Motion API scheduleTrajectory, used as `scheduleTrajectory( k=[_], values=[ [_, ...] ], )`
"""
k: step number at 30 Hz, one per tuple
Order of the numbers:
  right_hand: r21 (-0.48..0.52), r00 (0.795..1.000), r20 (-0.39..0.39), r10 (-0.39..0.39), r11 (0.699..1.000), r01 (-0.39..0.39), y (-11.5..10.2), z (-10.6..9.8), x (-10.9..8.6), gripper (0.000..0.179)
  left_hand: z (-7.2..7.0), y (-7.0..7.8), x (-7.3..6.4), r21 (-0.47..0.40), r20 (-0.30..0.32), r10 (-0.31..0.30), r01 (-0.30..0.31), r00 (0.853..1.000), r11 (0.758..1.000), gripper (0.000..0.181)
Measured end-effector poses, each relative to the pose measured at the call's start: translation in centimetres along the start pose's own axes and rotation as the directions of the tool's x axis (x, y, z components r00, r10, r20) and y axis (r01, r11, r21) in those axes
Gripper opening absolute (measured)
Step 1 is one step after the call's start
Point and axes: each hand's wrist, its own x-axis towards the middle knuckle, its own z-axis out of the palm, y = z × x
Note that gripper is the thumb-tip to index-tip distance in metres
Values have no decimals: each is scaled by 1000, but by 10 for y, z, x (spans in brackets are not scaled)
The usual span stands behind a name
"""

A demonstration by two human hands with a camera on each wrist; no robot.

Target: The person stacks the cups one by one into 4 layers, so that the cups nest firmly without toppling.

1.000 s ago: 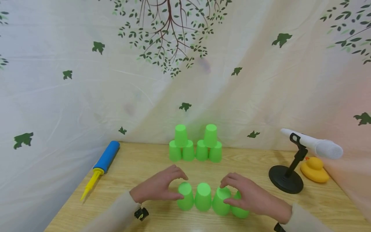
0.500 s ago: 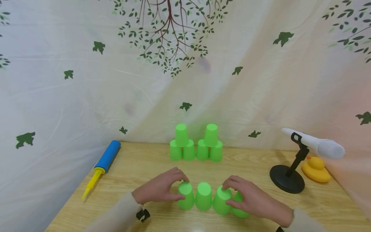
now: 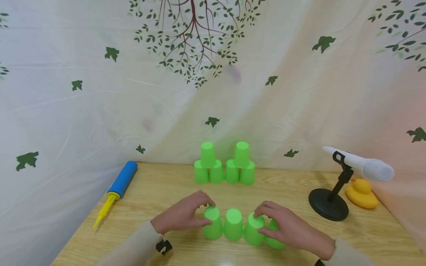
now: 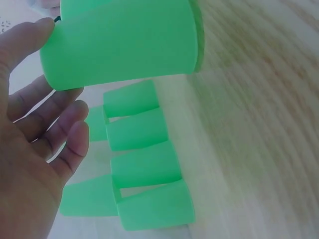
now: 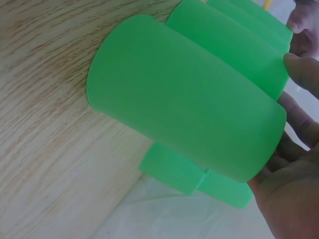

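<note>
Upside-down green cups stand in a front row on the wooden table. My left hand [image 3: 183,212] pinches the top of the leftmost cup [image 3: 213,226] between thumb and fingers; the left wrist view shows this cup [image 4: 119,47] close up. My right hand [image 3: 287,227] pinches the cup second from the right [image 3: 253,232] near its top. Between these two is an untouched cup [image 3: 233,226]. The rightmost cup [image 3: 273,238] is partly hidden behind the right hand in the head view, and fills much of the right wrist view [image 5: 184,99].
Behind the row stand two small green cup pyramids, left [image 3: 208,157] and right [image 3: 242,157], near a printed cloth [image 3: 166,122]. A blue and yellow hand pump [image 3: 122,181] lies at left. At right are a microphone [image 3: 359,162] on a black stand [image 3: 328,205] and a yellow rubber duck [image 3: 361,194].
My left fingertips have closed in from just off the leftmost cup onto its top. The right hand has hardly moved, and the cups stand where they were.
</note>
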Motion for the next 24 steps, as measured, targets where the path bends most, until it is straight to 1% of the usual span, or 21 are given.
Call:
scheduleTrajectory(
  k=[5,10,13,17,21,24],
  values=[
    [3,1000,-2,-12,1000,12,0,0,0,26,-5,-4,4,28,-82,49,-47,995,999,39],
    [6,1000,1,-13,1000,13,0,0,-1,25,-15,-6,10,70,-140,52,-42,989,997,37],
    [5,1000,-1,-12,1000,12,0,-1,-1,25,-21,-6,18,113,-179,63,-43,982,993,37],
    [13,1000,2,-13,1000,13,0,-1,-1,25,-32,-5,35,179,-247,88,-44,965,983,37],
    [14,1000,9,-7,1000,7,0,-1,-1,25,-47,-2,59,231,-315,116,-43,942,972,34],
    [7,1000,12,0,1000,0,0,0,0,25,-60,-3,78,264,-341,143,-51,929,963,33]
  ],
)
